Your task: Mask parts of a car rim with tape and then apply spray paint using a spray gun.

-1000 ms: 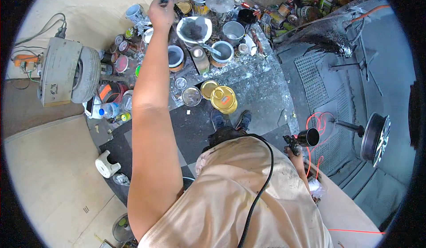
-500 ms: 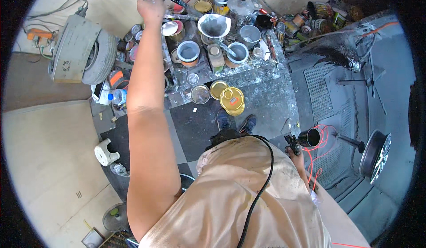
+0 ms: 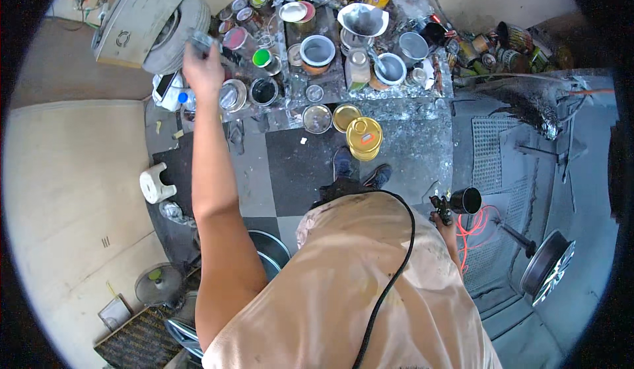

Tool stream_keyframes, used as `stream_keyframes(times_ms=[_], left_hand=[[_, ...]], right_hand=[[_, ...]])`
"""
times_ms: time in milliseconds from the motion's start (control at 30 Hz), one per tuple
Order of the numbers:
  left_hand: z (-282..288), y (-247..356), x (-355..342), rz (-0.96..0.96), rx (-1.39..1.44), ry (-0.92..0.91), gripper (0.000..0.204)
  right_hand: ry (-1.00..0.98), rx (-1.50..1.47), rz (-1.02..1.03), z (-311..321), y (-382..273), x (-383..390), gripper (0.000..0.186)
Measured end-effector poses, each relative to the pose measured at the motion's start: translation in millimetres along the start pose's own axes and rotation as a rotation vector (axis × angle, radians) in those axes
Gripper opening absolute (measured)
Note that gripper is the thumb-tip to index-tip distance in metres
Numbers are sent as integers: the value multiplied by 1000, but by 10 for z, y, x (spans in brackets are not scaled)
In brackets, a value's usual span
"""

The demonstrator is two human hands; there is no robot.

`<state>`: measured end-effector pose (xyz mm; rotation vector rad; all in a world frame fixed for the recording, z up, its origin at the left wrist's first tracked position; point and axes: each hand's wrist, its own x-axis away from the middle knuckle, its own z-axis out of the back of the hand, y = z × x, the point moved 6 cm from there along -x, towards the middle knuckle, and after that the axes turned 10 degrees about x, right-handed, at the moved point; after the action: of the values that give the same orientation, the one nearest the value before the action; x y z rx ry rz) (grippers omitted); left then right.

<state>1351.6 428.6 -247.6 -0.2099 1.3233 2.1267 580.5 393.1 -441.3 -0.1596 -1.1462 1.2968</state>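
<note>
My left hand (image 3: 203, 73) is stretched out over the left end of the bench, close to the wheel. Its fingers are closed round a long paint-smeared tool (image 3: 205, 40) with a pale blue-grey end and a dark length; its exact kind is unclear. Below and right of it stand an open can of dark paint (image 3: 264, 91) and a jar with a bright green top (image 3: 262, 58). Down at my right side, my right hand (image 3: 445, 226) grips a spray gun (image 3: 440, 209) with a dark cup (image 3: 467, 200). Part of that grip is hidden.
Paint pots (image 3: 317, 52), a plastic bottle (image 3: 357, 68) and a paper-lined funnel (image 3: 364, 21) crowd the bench (image 3: 422, 85). Gold lids (image 3: 364, 135) lie at its near edge. A white stool (image 3: 157, 183) stands left. A red hose (image 3: 472, 233) and a wheel rim (image 3: 551, 266) are at right.
My left hand has come down and left from the back of the bench with the tool. The view has shifted, so the bench appears farther right. The spray gun stays in my right hand.
</note>
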Motion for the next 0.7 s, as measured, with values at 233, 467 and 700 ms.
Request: stream_keyframes(times_ms=[233, 467, 700], left_hand=[[-405, -944, 879, 56, -93, -249, 36], [-409, -1545, 1111, 254, 209, -291, 42], [-374, -1351, 1005, 118, -195, -439, 17]], right_hand=[[-44, 172, -177, -61, -520, -83, 25], [-9, 142, -86, -187, -758, -127, 25], [-76, 157, -69, -287, -350, -123, 33]])
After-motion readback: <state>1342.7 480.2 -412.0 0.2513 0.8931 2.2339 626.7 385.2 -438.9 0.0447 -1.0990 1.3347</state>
